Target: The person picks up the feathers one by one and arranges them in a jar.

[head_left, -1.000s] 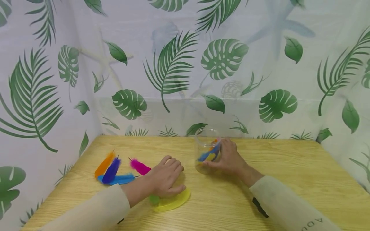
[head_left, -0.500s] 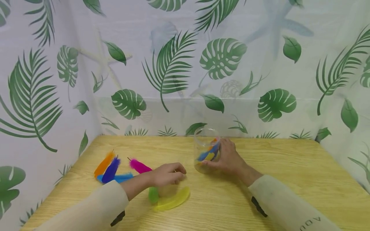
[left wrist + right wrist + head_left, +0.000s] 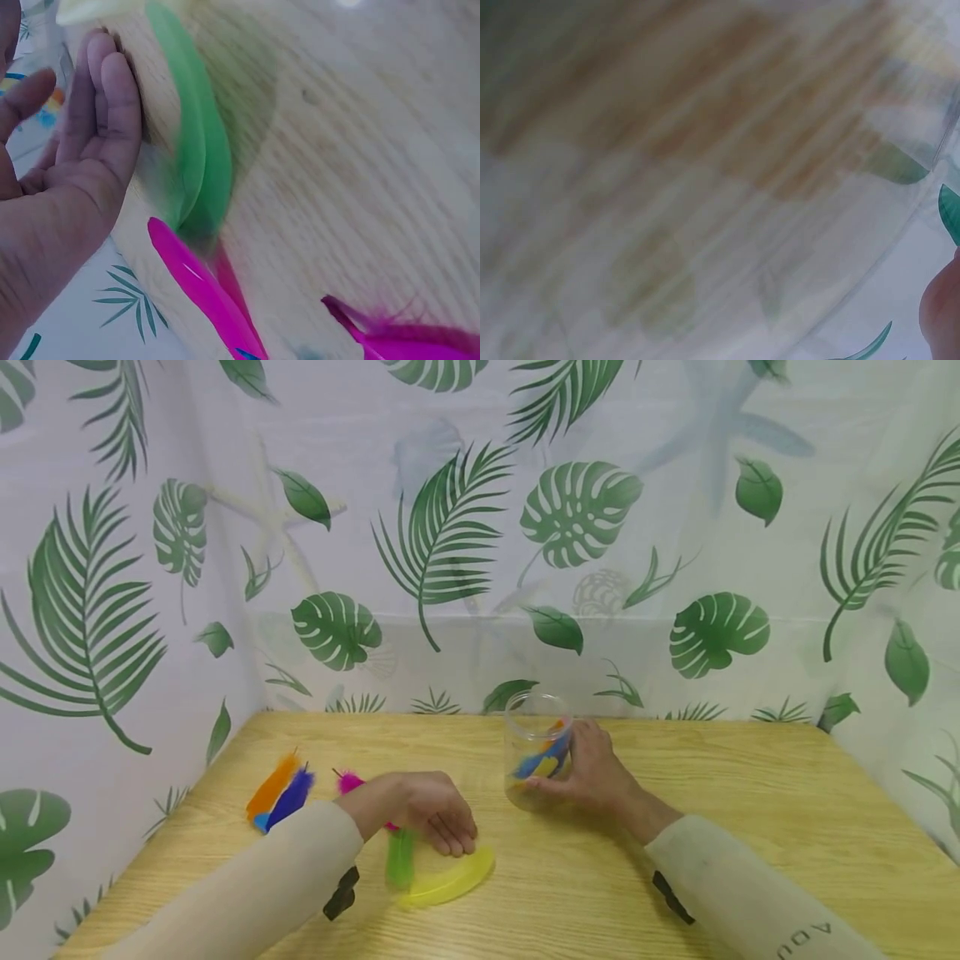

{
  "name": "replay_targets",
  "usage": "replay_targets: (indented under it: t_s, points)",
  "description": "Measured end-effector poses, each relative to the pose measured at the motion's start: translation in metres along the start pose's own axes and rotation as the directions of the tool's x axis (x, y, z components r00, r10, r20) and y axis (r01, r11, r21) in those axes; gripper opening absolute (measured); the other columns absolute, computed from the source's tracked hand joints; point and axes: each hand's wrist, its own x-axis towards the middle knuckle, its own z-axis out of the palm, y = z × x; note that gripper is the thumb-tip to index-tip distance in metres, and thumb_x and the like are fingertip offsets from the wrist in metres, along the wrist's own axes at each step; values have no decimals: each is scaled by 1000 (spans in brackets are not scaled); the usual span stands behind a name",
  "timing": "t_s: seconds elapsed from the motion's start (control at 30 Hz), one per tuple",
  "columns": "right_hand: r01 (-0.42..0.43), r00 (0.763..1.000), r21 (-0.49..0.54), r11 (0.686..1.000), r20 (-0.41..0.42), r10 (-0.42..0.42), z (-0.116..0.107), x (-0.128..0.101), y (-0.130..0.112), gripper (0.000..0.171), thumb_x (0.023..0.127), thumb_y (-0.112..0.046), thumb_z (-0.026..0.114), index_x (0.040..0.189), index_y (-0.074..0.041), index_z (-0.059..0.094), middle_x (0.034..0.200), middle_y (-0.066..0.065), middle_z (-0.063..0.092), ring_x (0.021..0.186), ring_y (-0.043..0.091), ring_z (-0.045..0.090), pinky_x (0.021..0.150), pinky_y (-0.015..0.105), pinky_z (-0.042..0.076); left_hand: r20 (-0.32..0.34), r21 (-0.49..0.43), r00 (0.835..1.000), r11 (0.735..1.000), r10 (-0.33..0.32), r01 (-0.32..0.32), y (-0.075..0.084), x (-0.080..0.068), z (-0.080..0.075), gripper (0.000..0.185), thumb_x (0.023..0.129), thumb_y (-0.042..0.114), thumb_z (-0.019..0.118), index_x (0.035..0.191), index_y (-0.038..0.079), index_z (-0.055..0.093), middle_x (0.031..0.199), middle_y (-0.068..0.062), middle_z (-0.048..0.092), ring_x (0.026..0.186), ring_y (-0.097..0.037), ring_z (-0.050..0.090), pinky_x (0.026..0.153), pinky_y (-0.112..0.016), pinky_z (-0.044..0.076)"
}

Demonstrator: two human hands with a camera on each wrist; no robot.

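The left hand (image 3: pixel 423 810) lies palm down on the light wooden table (image 3: pixel 750 827), its fingers relaxed and nearly straight. The fingertips (image 3: pixel 112 82) touch the curved yellow feather (image 3: pixel 450 881), and the bright green feather (image 3: pixel 400 858) lies just beside the hand, partly under it. It pinches nothing. Behind the wrist a pink feather (image 3: pixel 348 782) shows, and further left lie an orange feather (image 3: pixel 272 785) and a dark blue feather (image 3: pixel 288 796), near each other. The right hand (image 3: pixel 592 772) is curled around the clear plastic jar (image 3: pixel 534 743), which stands upright on the table with several coloured feathers inside. The two hands are apart
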Motion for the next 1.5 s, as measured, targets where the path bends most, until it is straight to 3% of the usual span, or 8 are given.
replay_targets:
  t_s: [0.13, 0.3, 0.5, 0.6, 0.73, 1.0, 1.23, 1.5]
  points:
    - [17, 1000, 17, 1000, -15, -16, 1, 0, 0, 81, 69, -52, 85, 122, -1, 50, 112, 13, 58, 113, 34, 49, 100, 53, 36, 21, 29, 1000, 999, -17, 16, 1, 5, -2, 14, 87, -1, 68, 99, -6, 74, 93, -14, 76, 74, -17, 71, 72, -30, 59]
    - [10, 1000, 18, 1000, -12, -9, 0, 0, -1, 79, 70, -53, 85, 121, -3, 51, 111, 11, 58, 113, 33, 49, 99, 53, 36, -13, 120, 1000, 993, -17, 18, 5, 4, 5, 14, 84, -6, 72, 97, -4, 75, 86, -8, 75, 74, -13, 67, 70, -27, 58]
    - [-4, 1000, 31, 999, -7, 5, 0, 1, 0, 78, 70, -53, 84, 122, -4, 51, 112, 11, 58, 113, 33, 50, 100, 55, 37, -68, 279, 997, 960, 18, 1, 10, 3, 16, 13, 77, -7, 78, 88, 0, 76, 76, -2, 69, 68, -11, 59, 66, -25, 54]
    - [-4, 1000, 34, 999, -12, 4, 0, 2, 0, 77, 70, -52, 85, 121, -4, 51, 112, 11, 58, 112, 33, 49, 99, 54, 37, -83, 304, 996, 953, 14, 12, 12, 3, 15, 14, 75, -8, 78, 87, 0, 76, 79, -5, 70, 69, -11, 60, 66, -26, 54]
    - [-2, 1000, 43, 999, -9, 3, 0, 3, 0, 78, 70, -50, 86, 122, -5, 50, 114, 12, 57, 113, 33, 48, 100, 54, 37, -76, 265, 997, 964, 0, 20, 11, 2, 11, 16, 77, -7, 77, 91, -1, 75, 84, -7, 71, 72, -12, 61, 70, -27, 55]
    - [-10, 1000, 41, 999, 5, 9, -2, 1, -2, 82, 70, -51, 86, 125, -3, 49, 115, 13, 57, 115, 33, 47, 102, 53, 36, -74, 118, 996, 992, 42, -33, 2, 2, 3, 18, 80, -10, 72, 97, -4, 70, 85, -11, 69, 74, -18, 66, 76, -34, 60]
    - [6, 1000, 34, 999, 5, -6, -1, 1, -2, 77, 72, -51, 85, 122, -4, 49, 114, 11, 57, 116, 33, 47, 102, 52, 36, -53, 39, 998, 999, 24, -22, -3, 2, -7, 19, 83, -11, 67, 101, -4, 68, 93, -12, 66, 75, -21, 66, 76, -37, 60]
    - [-3, 1000, 23, 1000, 19, 2, -3, -1, -3, 81, 72, -50, 85, 126, -2, 47, 117, 14, 56, 119, 35, 45, 104, 53, 35, -61, -42, 997, 998, 47, -50, -3, 5, -9, 25, 79, -16, 66, 101, -5, 65, 88, -11, 65, 70, -20, 64, 70, -34, 60]
